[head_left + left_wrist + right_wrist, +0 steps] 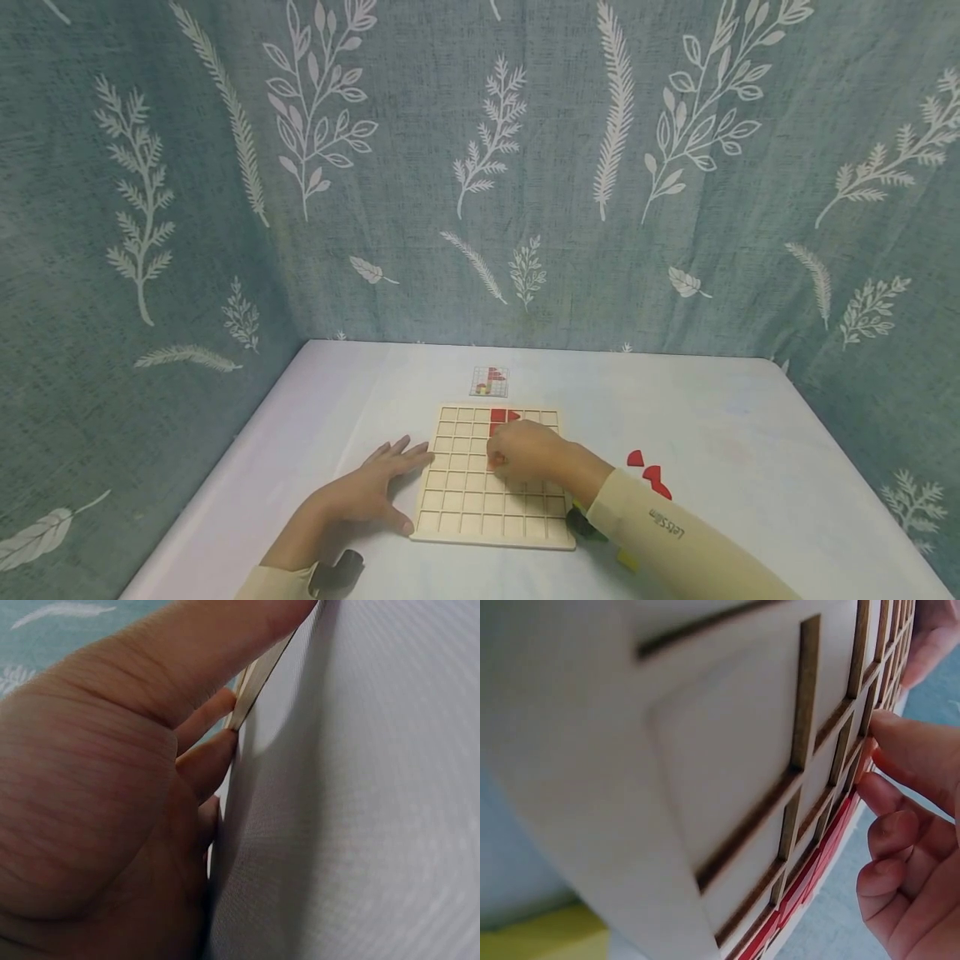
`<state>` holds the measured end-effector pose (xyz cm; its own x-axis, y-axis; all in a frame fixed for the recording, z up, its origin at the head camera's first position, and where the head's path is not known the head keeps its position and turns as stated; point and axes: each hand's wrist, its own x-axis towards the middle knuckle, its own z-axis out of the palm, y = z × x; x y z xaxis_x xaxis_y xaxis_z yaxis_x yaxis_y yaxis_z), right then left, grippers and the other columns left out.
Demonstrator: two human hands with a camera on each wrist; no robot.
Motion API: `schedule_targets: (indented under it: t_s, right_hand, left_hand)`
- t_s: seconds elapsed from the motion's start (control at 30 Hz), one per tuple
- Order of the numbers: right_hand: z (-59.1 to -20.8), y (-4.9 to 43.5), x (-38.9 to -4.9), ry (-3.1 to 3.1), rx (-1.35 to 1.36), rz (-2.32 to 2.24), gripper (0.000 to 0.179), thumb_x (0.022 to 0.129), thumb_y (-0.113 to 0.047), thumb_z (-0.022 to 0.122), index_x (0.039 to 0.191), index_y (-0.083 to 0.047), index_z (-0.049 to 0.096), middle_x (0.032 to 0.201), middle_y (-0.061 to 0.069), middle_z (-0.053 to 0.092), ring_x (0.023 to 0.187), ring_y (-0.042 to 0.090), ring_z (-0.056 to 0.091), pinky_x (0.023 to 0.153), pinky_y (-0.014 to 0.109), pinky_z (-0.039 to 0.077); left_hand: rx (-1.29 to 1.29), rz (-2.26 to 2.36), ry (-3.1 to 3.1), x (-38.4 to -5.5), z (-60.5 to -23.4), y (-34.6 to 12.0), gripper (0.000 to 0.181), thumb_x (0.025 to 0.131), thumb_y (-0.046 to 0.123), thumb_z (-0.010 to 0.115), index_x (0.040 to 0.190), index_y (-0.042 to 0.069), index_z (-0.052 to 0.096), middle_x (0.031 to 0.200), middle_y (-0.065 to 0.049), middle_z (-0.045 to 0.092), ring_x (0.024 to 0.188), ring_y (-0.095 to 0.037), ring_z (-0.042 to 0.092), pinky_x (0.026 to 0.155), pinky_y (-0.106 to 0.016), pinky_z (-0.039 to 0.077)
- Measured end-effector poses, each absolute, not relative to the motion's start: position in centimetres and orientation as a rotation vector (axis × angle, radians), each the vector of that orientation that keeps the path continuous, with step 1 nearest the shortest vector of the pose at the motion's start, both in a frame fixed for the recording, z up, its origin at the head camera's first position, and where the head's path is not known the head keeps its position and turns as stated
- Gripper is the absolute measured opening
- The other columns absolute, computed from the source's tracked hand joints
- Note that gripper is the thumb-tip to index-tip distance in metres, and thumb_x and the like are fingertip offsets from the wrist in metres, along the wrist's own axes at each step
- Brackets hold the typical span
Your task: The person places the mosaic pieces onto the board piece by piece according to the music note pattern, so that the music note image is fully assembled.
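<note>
A pale wooden grid board lies on the table. My left hand rests beside it, fingers spread and fairly straight, with thumb and fingertips touching the left edge; the left wrist view shows fingers against the board's side. Over the upper middle squares, my right hand pinches a small red piece between thumb and forefinger, down at the grid. That piece's shape is mostly hidden by the fingers. Red pieces, including a square and a triangle, sit in the top rows.
Behind the board lies a small picture card with a coloured grid design. Several loose red pieces lie to the right. A yellow piece and some green ones are partly hidden by my right sleeve. Patterned curtains stand behind and at the sides.
</note>
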<state>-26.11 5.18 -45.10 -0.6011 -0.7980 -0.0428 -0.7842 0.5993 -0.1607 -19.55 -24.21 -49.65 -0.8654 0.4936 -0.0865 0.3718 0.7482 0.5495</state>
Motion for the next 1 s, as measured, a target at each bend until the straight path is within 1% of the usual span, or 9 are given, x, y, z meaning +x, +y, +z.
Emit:
schedule_targets:
  t_s: [0.17,0.4,0.7,0.8,1.0]
  right_hand:
    - [-45.18,5.14,-26.04,2.724,-1.380,-0.175,0.014,0.089,-0.019,0.067,0.075,-0.020,0.064,0.072,-0.013,0.049,0.065,0.008,0.047,0.066,0.024,0.047]
    - [-45.42,4.96,-26.01,2.727,-1.332,-0.153,0.010,0.091,-0.022,0.067,0.082,-0.020,0.071,0.076,-0.014,0.053,0.068,0.004,0.051,0.071,0.026,0.051]
    - [-45.42,5.15,-25.83,2.735,-1.313,-0.135,0.012,0.091,-0.023,0.067,0.081,-0.019,0.071,0.077,-0.012,0.052,0.069,0.006,0.051,0.071,0.026,0.051]
    - [-45.41,5.22,-25.75,2.739,-1.359,-0.117,0.013,0.092,-0.023,0.066,0.079,-0.018,0.069,0.076,-0.012,0.051,0.069,0.005,0.050,0.070,0.025,0.051]
    - [-45.52,5.18,-25.74,2.771,-1.504,-0.047,0.016,0.091,-0.022,0.067,0.076,-0.018,0.065,0.074,-0.011,0.051,0.067,0.005,0.049,0.064,0.023,0.048]
  left_hand:
    - [0.683,0.776,2.724,-19.59,-49.61,-24.18,0.111,0.054,0.061,0.082,0.150,0.021,0.041,0.158,-0.004,0.027,0.147,-0.034,0.005,0.115,-0.058,0.000]
    - [0.656,0.766,2.723,-19.57,-49.74,-24.12,0.112,0.053,0.061,0.081,0.150,0.023,0.040,0.158,-0.003,0.027,0.147,-0.034,0.004,0.115,-0.058,-0.001]
    - [0.648,0.764,2.721,-19.74,-49.89,-23.84,0.113,0.052,0.062,0.081,0.150,0.022,0.041,0.158,-0.003,0.028,0.147,-0.034,0.005,0.115,-0.058,-0.001]
    - [0.627,0.768,2.723,-19.65,-49.73,-23.77,0.113,0.051,0.061,0.081,0.149,0.022,0.042,0.157,-0.003,0.029,0.147,-0.034,0.005,0.115,-0.058,-0.001]
    - [0.617,0.759,2.728,-19.68,-49.52,-23.70,0.113,0.051,0.061,0.081,0.149,0.023,0.042,0.158,-0.003,0.028,0.147,-0.034,0.005,0.115,-0.058,0.000]
